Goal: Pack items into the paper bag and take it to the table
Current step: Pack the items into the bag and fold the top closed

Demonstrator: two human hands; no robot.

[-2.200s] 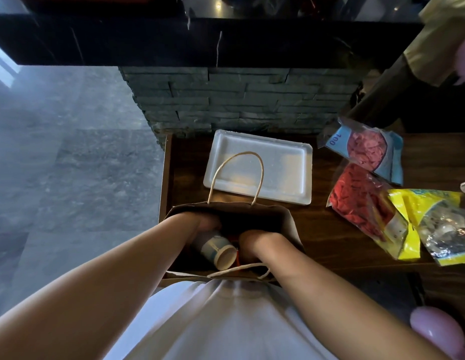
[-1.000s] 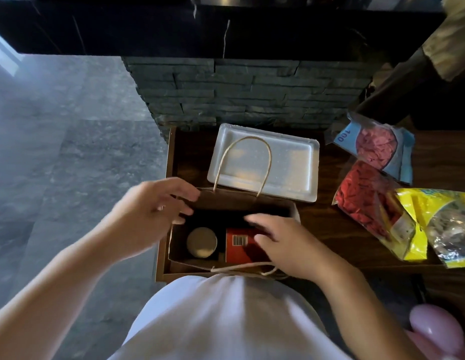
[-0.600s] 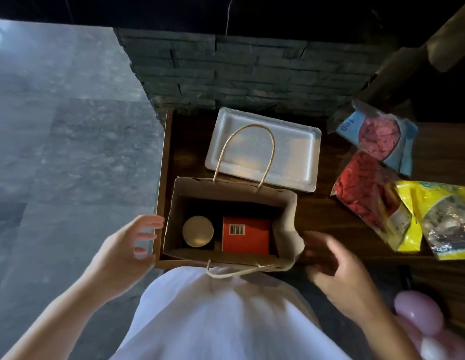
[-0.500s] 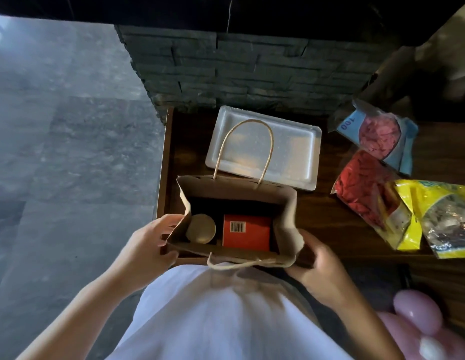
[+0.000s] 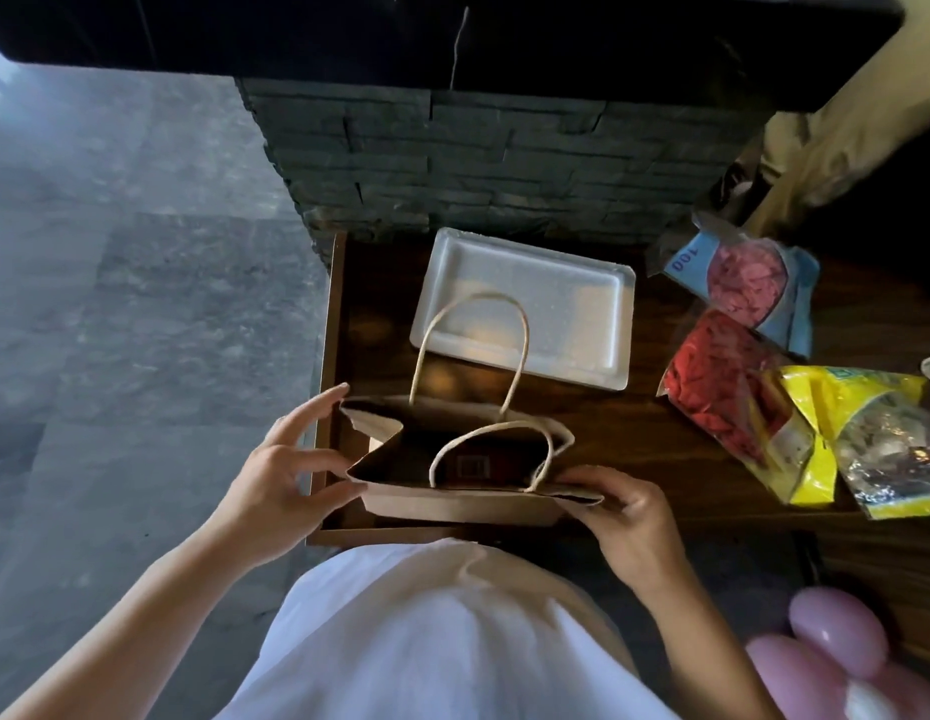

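A brown paper bag (image 5: 452, 504) with two cord handles stands on the near left corner of the dark wooden table (image 5: 634, 439). Its mouth is pinched partly closed. Inside, a red box (image 5: 478, 466) shows through the narrow opening; the round-lidded cup seen earlier is hidden. My left hand (image 5: 281, 470) pinches the bag's left rim between thumb and fingers. On the right, my right hand (image 5: 629, 517) grips the near right corner of the rim.
A white foam tray (image 5: 572, 304) lies behind the bag. Packets of pink (image 5: 748, 278), red (image 5: 722, 387) and yellow-wrapped (image 5: 868, 433) balloons lie at the right. Pink inflated balloons (image 5: 837, 646) sit at the lower right. A dark stone wall (image 5: 504, 163) backs the table; grey floor lies left.
Both hands came out of the bag, leaving the cup and red box inside, then took hold of its sides. The mouth has been pressed narrower and the near handle now stands up.
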